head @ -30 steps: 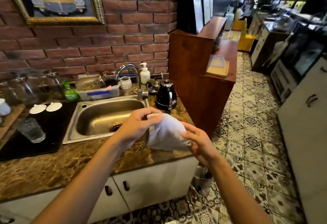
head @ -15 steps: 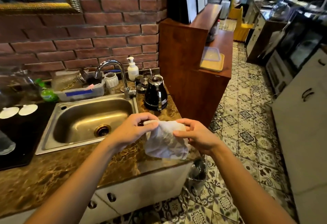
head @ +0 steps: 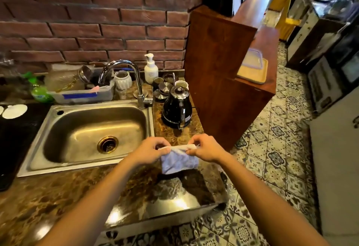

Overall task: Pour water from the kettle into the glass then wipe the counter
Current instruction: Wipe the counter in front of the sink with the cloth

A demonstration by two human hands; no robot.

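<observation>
Head view: the left hand [head: 150, 149] and the right hand [head: 206, 148] are each pinching the top edge of a white cloth [head: 179, 161], holding it stretched between them in the air just in front of the black kettle [head: 177, 107]. Both hands are closed on the cloth, fingertips clamped at opposite upper corners, and the cloth is hanging flat below them above the brown marble counter [head: 81, 193].

Compared with a second ago, the cloth is no longer bunched into a rounded wad; it is now pulled out into a flatter rectangle, and the hands are sitting lower and nearer the counter surface. The view has also tilted downward, so the drinking glass that was to the far side of the sink from the kettle is now out of frame; its fill cannot be confirmed.

The kettle is standing upright on its base, just beside the faucet [head: 136, 78] and the steel sink [head: 93, 135], untouched by either hand.

Judgement: pouring appears finished and the wiping stage is being prepared. The cloth is not yet touching the counter.
</observation>
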